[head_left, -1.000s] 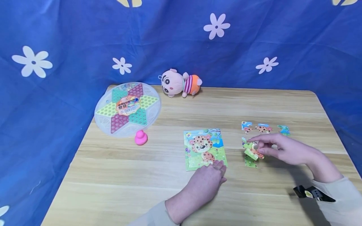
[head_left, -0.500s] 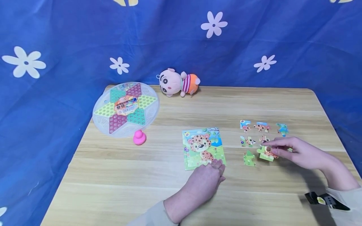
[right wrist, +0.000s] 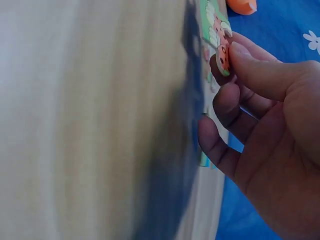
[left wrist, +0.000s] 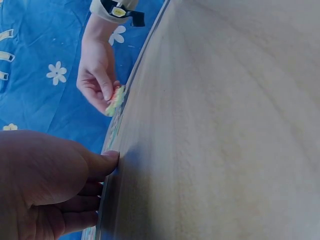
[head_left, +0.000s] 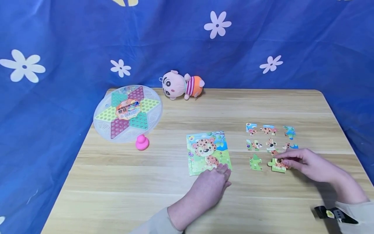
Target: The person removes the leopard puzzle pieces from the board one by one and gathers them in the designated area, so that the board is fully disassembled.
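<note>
In the head view my left hand point(head_left: 208, 185) rests its fingers on the lower right corner of a picture board point(head_left: 204, 149) showing a spotted leopard cub. My right hand point(head_left: 315, 167) pinches a green and orange jigsaw piece point(head_left: 276, 168) between thumb and fingers, low over the table. The right wrist view shows this piece tilted on edge between thumb and forefinger. Several loose jigsaw pieces point(head_left: 254, 145) lie spaced apart in rows, beyond and left of the right hand. One green jigsaw piece point(head_left: 255, 163) lies just left of the held one. Part of the lowest row is hidden by the right hand.
A round Chinese checkers board point(head_left: 130, 113) lies at the back left of the wooden table point(head_left: 117, 188), with a pink rubber duck point(head_left: 142, 143) in front of it. A plush doll point(head_left: 182, 86) lies on its side at the rear edge. Blue flowered cloth point(head_left: 175, 39) hangs behind.
My right hand has carried the pinched jigsaw piece rightward, away from the left green piece, then slightly toward me. The left hand stays on the picture board. The head view has shifted slightly.
</note>
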Tool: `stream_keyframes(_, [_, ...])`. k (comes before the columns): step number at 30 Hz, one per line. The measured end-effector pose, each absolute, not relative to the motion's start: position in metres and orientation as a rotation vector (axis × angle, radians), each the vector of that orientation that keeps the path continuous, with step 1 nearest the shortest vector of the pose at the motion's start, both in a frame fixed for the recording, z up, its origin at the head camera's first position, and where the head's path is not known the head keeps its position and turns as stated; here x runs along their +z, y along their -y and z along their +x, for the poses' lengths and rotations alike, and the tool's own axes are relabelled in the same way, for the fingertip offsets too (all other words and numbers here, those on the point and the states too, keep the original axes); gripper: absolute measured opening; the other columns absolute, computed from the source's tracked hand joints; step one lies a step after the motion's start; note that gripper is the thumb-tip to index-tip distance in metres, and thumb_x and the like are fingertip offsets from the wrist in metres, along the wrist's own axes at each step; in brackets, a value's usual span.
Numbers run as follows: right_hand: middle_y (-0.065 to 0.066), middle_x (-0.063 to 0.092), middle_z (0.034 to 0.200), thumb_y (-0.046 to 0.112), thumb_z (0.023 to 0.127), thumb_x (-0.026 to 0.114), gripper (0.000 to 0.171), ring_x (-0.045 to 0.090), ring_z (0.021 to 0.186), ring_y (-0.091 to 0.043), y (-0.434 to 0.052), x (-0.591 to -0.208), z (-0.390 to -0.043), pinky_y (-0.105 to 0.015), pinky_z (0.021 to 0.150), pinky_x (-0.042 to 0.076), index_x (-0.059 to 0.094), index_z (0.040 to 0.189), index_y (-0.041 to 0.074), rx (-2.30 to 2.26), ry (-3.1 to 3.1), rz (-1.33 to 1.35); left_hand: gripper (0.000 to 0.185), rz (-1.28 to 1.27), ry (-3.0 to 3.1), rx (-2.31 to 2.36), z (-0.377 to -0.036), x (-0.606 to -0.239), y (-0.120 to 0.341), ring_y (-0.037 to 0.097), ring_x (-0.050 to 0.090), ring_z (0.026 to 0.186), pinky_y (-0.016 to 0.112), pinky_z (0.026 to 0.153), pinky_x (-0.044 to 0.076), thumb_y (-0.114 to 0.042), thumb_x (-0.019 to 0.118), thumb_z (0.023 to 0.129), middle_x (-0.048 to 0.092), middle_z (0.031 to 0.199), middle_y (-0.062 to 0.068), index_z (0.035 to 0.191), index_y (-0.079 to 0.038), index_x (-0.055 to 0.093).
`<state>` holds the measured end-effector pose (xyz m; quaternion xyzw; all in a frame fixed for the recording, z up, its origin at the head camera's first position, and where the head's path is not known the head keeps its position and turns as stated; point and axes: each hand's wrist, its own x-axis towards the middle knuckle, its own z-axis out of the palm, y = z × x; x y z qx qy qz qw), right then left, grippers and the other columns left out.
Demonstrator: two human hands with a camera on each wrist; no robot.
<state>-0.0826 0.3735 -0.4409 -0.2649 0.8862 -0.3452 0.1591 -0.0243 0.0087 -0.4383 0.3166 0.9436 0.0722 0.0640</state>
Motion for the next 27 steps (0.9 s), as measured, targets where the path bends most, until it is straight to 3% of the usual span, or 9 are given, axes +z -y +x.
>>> stream_keyframes(3, [0.009, 0.066, 0.121, 0.007, 0.095, 0.063, 0.034, 0.060, 0.109, -0.006, -0.373, -0.447, -0.082, -0.014, 0.083, 0.048, 0.069, 0.123, 0.026, -0.953, -2.567, -0.753, 0.044, 0.947, -2.841, 0.221, -0.024, -0.438, -0.009, 0.017, 0.055, 0.125, 0.036, 0.091, 0.053, -0.041, 0.060, 0.096, 0.056, 0.138, 0.002, 0.132, -0.015, 0.064])
stream_keyframes(8, [0.010, 0.068, 0.114, 0.002, 0.091, 0.068, 0.034, 0.063, 0.102, -0.006, -0.372, -0.452, -0.082, -0.013, 0.081, 0.048, 0.072, 0.115, 0.025, -0.972, -2.603, -0.777, 0.044, 0.947, -2.842, 0.218, -0.025, -0.439, -0.008, 0.017, 0.055, 0.124, 0.036, 0.090, 0.053, -0.041, 0.059, 0.096, 0.057, 0.138, 0.001, 0.132, -0.015, 0.064])
stream_keyframes(12, [0.010, 0.069, 0.110, 0.003, 0.088, 0.071, 0.031, 0.063, 0.096, -0.006, -0.372, -0.455, -0.082, -0.014, 0.076, 0.049, 0.074, 0.110, 0.024, -0.999, -2.621, -0.772, 0.043, 0.958, -2.854, 0.228, -0.025, -0.439, -0.008, 0.017, 0.056, 0.124, 0.036, 0.089, 0.054, -0.041, 0.060, 0.096, 0.057, 0.137, 0.002, 0.130, -0.015, 0.065])
stream_keyframes(19, [0.014, 0.065, 0.086, 0.010, 0.086, 0.076, 0.024, 0.055, 0.070, -0.005, -0.372, -0.458, -0.081, -0.020, 0.058, 0.046, 0.074, 0.104, 0.026, -0.985, -2.671, -0.736, 0.042, 0.986, -2.869, 0.260, -0.024, -0.440, -0.006, 0.019, 0.056, 0.123, 0.036, 0.091, 0.053, -0.040, 0.060, 0.096, 0.058, 0.136, 0.004, 0.129, -0.014, 0.065])
stream_keyframes(27, [0.013, 0.062, 0.080, 0.008, 0.085, 0.077, 0.023, 0.053, 0.066, -0.005, -0.367, -0.452, -0.080, -0.018, 0.055, 0.044, 0.074, 0.102, 0.024, -0.990, -2.722, -0.754, 0.036, 1.050, -2.896, 0.316, -0.026, -0.440, -0.001, 0.017, 0.059, 0.120, 0.034, 0.088, 0.054, -0.037, 0.060, 0.097, 0.061, 0.133, 0.003, 0.122, -0.013, 0.069])
